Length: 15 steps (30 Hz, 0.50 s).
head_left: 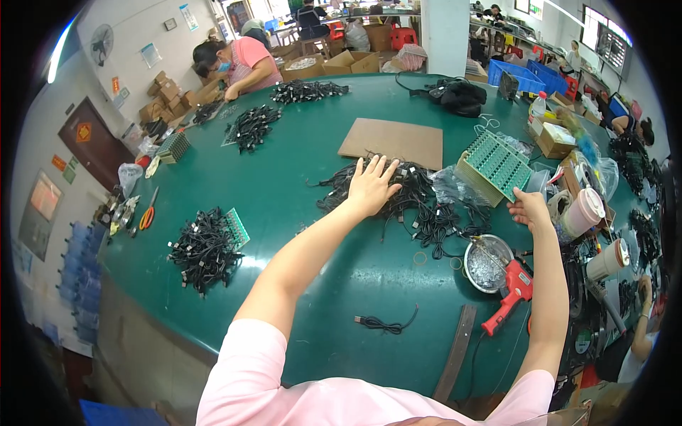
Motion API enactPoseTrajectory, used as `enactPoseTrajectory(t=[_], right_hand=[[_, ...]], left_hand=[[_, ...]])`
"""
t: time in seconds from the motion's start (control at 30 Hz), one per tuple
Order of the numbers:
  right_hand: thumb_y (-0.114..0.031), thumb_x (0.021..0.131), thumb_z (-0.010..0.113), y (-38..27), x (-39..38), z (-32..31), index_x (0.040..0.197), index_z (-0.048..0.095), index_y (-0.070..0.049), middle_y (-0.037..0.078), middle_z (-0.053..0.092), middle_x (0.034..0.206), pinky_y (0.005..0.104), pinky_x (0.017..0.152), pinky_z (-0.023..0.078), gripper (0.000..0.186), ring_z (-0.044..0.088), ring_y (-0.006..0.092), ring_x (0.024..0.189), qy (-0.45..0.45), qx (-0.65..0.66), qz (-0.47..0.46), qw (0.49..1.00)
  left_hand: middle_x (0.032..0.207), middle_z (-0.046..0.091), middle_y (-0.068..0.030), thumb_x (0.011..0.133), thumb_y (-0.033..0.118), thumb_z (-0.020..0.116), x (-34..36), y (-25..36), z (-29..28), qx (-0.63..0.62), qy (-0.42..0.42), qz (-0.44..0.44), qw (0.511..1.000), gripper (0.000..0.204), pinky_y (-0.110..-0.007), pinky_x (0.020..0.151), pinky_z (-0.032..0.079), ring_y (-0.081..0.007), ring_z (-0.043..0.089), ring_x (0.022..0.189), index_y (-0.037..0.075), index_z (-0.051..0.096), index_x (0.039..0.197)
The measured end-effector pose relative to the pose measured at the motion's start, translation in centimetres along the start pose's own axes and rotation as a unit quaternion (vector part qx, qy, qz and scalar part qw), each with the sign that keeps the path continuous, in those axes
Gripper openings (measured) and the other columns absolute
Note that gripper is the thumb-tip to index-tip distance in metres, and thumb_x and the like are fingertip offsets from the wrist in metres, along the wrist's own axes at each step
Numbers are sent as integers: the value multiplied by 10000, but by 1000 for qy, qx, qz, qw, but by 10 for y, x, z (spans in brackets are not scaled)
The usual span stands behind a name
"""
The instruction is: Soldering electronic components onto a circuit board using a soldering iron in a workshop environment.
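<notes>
My left hand (371, 186) lies with fingers spread on a heap of black USB cables (419, 195), close to a sheet of brown cardboard (392, 142). At the right, my right hand (530, 211) pinches the near corner of a green circuit board panel (497, 162), which rests on a stack of similar panels. Crumpled clear plastic (455, 186) lies between the cables and the stack. Below my right hand, a red glue gun (510, 295) leans with its nozzle over a round metal bowl (487, 264). A single coiled USB cable (383, 324) lies nearer me.
More cable heaps lie at the left (204, 252) and far side (253, 128) of the green table (305, 284). Orange-handled scissors (148, 216) sit at the left edge. Cups (584, 211) and a dark flat strip (455, 353) are at the right. A masked co-worker (249, 64) works across the table.
</notes>
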State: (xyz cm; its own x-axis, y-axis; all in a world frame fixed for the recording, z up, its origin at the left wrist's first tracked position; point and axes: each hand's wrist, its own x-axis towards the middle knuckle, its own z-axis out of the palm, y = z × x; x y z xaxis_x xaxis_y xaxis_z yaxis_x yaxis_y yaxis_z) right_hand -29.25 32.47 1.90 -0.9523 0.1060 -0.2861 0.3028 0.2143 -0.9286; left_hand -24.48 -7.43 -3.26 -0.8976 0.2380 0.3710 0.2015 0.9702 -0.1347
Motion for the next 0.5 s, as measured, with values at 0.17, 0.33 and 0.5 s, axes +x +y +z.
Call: enactPoseTrajectory(t=[0.17, 0.33, 0.5], right_hand=[[-246, 888, 664, 7, 11, -9, 816, 610, -37, 28, 589, 707, 248, 546, 451, 228, 559, 118, 629, -12, 128, -58, 990], [-225, 909, 638, -22, -40, -27, 776, 596, -58, -6, 548, 694, 235, 532, 426, 218, 530, 92, 616, 1, 176, -188, 966], [-219, 940, 580, -43, -149, -30, 793, 574, -49, -12, 544, 697, 208, 529, 382, 225, 501, 56, 609, -42, 91, -232, 967]], left_hand=[[1532, 246, -158, 936, 518, 452, -8, 9, -6, -73, -17, 1, 997, 730, -548, 1145, 73, -304, 168, 1441, 132, 208, 1505], [1507, 283, -190, 814, 370, 681, -69, 65, -65, -261, 53, 81, 960, 765, -591, 1119, 51, -371, 195, 1426, 56, 350, 1428], [1411, 401, -174, 801, 425, 687, -190, 95, -104, -382, -212, 217, 873, 649, -435, 1066, 322, -332, 381, 1317, 41, 503, 1292]])
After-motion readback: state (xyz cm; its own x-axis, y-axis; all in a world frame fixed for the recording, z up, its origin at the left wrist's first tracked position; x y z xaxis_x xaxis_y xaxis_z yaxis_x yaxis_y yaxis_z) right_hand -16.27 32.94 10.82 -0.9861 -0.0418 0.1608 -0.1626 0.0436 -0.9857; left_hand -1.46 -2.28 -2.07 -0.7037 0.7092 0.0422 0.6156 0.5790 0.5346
